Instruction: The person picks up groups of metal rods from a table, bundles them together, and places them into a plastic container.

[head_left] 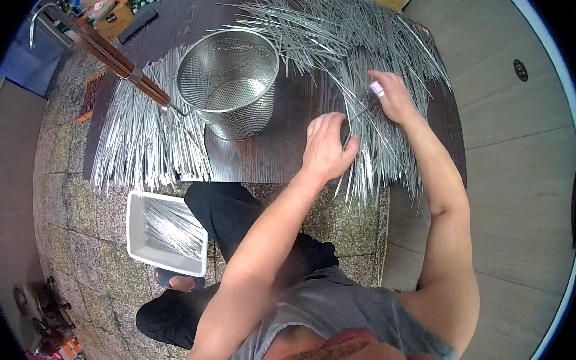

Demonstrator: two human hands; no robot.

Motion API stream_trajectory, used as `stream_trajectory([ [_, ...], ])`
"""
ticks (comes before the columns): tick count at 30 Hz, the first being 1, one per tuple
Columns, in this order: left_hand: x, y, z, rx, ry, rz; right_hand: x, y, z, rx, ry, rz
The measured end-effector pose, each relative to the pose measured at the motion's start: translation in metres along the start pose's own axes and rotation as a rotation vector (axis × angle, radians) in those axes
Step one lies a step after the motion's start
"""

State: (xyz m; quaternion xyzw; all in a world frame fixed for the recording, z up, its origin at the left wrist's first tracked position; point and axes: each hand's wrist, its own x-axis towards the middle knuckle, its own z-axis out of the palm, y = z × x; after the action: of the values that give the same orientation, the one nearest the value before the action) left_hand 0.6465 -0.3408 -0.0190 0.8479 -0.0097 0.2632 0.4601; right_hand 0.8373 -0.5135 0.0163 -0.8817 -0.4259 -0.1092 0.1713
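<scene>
A thick pile of thin silver strips (366, 47) spreads over the far and right parts of the dark wooden table (289, 160). My left hand (329, 143) rests at the left edge of the pile's near end, fingers bent and thumb apart, with nothing visible in it. Over the strips, farther right, is my right hand (396, 99), its fingers pointing left and apart; a white wrap (377, 89) covers one digit. Whether its fingertips touch single strips is hard to make out. Left of my hands stands a perforated metal strainer basket (231, 86) with a long wooden handle (121, 64).
More silver strips (151, 127) lie at the table's left side, overhanging its near edge. A white plastic bin (166, 262) with strips inside sits on the floor by my foot. A dark oblong object (138, 26) lies far left. A wood-panelled surface (512, 126) borders the right.
</scene>
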Motion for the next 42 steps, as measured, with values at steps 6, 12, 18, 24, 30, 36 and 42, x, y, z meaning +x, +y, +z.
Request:
stream_trajectory([
  [6,0.000,-0.007,0.007,-0.053,0.008,0.019,-0.012,-0.001,-0.001,0.025,0.035,-0.001],
  [12,0.007,-0.006,0.004,-0.057,-0.062,-0.060,-0.020,-0.006,-0.005,0.019,0.070,0.041],
  [18,0.037,-0.002,0.007,0.064,-0.229,-0.130,-0.028,-0.010,-0.009,0.067,0.047,0.054],
  [24,0.048,0.006,0.016,0.191,-0.346,-0.157,-0.040,-0.005,-0.030,0.238,0.270,0.242],
  [30,0.056,0.015,0.028,0.296,-0.475,-0.189,-0.086,0.062,-0.063,0.096,0.240,0.894],
  [36,0.056,0.014,0.038,0.321,-0.519,-0.152,-0.115,0.060,-0.064,0.228,0.038,1.029],
  [42,0.048,-0.001,0.063,0.260,-0.570,-0.028,-0.106,0.040,-0.063,0.428,-0.003,1.069],
])
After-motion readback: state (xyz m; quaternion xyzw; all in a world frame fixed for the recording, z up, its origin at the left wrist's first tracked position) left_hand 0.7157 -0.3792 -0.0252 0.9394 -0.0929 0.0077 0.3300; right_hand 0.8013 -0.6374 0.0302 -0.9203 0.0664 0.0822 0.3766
